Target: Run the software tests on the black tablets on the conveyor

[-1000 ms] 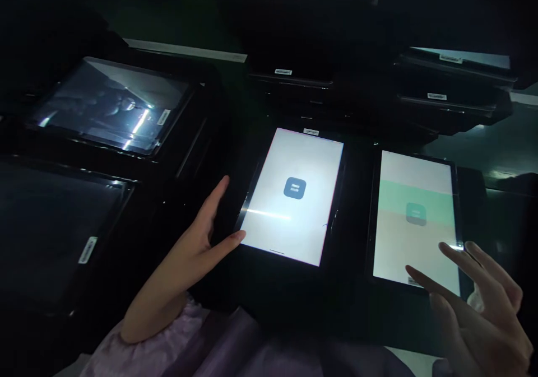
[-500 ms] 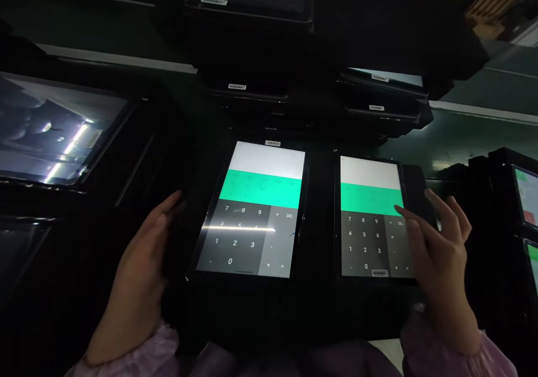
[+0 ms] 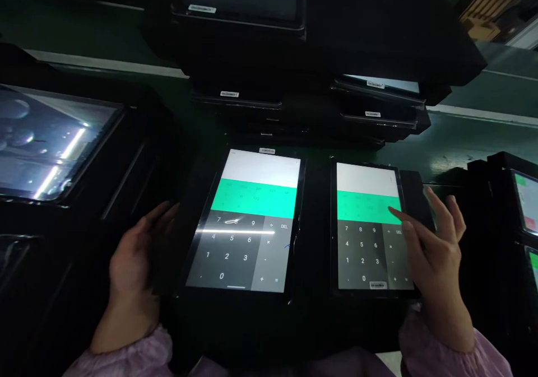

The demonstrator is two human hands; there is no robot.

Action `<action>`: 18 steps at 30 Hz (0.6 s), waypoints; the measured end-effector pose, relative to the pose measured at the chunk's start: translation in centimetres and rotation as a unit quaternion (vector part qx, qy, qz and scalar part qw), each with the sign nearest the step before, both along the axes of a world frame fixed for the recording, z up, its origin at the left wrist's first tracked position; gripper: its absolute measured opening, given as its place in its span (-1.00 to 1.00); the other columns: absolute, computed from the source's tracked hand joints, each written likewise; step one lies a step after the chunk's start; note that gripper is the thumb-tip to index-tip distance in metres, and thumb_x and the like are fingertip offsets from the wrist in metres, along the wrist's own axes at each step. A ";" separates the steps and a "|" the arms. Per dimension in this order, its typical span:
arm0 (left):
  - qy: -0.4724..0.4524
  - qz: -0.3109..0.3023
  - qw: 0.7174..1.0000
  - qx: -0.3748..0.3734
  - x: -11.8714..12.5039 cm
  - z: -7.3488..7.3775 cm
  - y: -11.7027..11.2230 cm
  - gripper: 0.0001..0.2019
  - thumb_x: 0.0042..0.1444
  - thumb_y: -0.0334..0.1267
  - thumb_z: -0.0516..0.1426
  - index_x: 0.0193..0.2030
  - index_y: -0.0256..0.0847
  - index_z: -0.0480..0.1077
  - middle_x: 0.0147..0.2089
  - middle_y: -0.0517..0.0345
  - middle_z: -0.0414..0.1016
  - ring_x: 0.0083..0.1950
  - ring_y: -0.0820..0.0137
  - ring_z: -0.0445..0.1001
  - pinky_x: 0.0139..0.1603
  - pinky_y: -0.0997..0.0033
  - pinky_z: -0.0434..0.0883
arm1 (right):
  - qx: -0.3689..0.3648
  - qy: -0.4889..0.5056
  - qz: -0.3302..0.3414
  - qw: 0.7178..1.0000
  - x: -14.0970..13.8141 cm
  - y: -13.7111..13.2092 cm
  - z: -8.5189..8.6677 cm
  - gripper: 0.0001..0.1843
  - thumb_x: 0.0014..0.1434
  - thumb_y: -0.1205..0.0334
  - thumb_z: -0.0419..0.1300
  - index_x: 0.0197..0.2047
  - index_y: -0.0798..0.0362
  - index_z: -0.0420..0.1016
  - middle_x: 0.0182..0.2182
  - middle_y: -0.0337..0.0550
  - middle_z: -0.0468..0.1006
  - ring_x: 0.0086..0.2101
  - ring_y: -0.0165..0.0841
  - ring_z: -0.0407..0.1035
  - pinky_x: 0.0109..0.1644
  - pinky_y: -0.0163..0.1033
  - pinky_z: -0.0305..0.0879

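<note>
Two black tablets lie side by side in front of me, both showing a calculator keypad under a green band. My left hand [image 3: 134,254] rests against the left edge of the left tablet [image 3: 246,223], fingers loosely spread. Over the right edge of the right tablet [image 3: 365,226] hovers my right hand [image 3: 432,248], its index finger pointing at the screen near the green band and the DEL key. Neither hand holds anything.
Stacks of dark tablets [image 3: 370,105] with white labels stand behind the two lit ones. A large dark screen [image 3: 46,142] reflecting ceiling lights lies at the left. More lit devices [image 3: 525,203] stand at the far right. The bench surface [image 3: 462,136] is dark green.
Both screens went from a white loading page to the calculator. My right hand moved up onto the right tablet's edge. My left hand slid down along the left tablet's side.
</note>
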State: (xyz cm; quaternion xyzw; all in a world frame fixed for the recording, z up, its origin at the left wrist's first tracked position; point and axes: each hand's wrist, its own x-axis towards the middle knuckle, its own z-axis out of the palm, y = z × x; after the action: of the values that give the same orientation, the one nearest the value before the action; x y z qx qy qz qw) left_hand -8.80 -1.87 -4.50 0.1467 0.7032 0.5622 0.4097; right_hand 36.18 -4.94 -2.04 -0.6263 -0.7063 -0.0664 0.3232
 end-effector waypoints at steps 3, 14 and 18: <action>-0.004 -0.008 1.000 -0.016 -0.1 0.1 -0.1 -0.50 0.19 0.06 0.29 0.19 -0.14 0.61 0.33 -0.05 0.67 0.50 -0.15 0.48 0.48 -0.10 0.54 | -0.007 -0.002 -0.003 1.000 -0.1 0.1 -0.1 -0.73 0.52 0.17 0.21 0.05 -0.13 0.78 0.48 -0.07 0.39 0.54 0.33 0.00 0.44 0.64 0.15; 0.024 0.080 0.996 -0.017 1.8 1.3 0.7 -0.74 0.28 -0.27 0.16 -0.04 -0.22 0.68 -0.07 0.10 0.80 0.04 0.18 0.76 0.27 0.20 0.65 | -0.008 0.003 0.105 0.994 -3.5 -1.6 2.3 -0.74 0.49 0.32 0.22 0.04 -0.12 0.75 0.56 -0.40 0.24 0.59 0.09 -0.07 0.59 0.31 0.11; -0.011 0.078 0.996 -0.032 2.0 1.8 1.0 -0.74 0.31 -0.32 0.15 -0.03 -0.20 0.68 -0.16 0.18 0.79 -0.03 0.28 0.75 0.21 0.35 0.64 | -0.018 -0.008 0.126 0.992 -4.6 -1.4 2.0 -0.74 0.50 0.35 0.22 0.07 -0.07 0.72 0.59 -0.43 0.18 0.61 -0.02 -0.16 0.65 0.19 0.03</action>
State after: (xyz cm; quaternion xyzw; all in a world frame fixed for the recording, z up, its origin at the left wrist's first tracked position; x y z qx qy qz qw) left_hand -6.75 -0.91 -2.71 0.0727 0.7256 0.5713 0.3767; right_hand 31.55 -6.36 -0.07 -0.5378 -0.7833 -0.0174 0.3115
